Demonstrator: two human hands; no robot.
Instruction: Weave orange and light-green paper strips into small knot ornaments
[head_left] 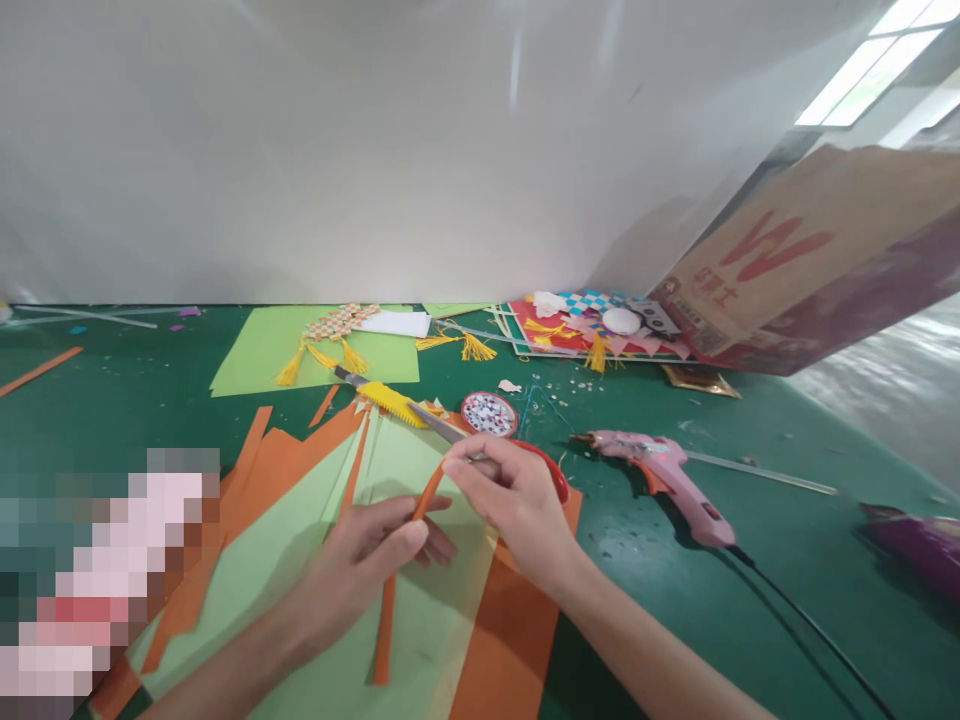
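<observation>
Between my two hands runs a narrow orange paper strip [430, 488]. My right hand [514, 485] pinches its upper end, and my left hand [375, 545] grips it lower down between thumb and fingers. An orange length hangs below my left hand over light green paper sheets [439, 640]. Under and beside these lie orange paper sheets [517, 620]. Red-handled scissors [559, 470] lie partly hidden behind my right hand, their blades pointing left. A yellow utility knife [394, 402] rests just beyond the sheets.
A pink hot glue gun [664, 470] with a black cord lies to the right. Behind are a round dish of small beads [489, 413], woven paper with yellow tassels [341, 325], and decorated red paper pieces [555, 335]. A paper bag [810, 250] leans at the right; a pale partition [375, 150] stands behind.
</observation>
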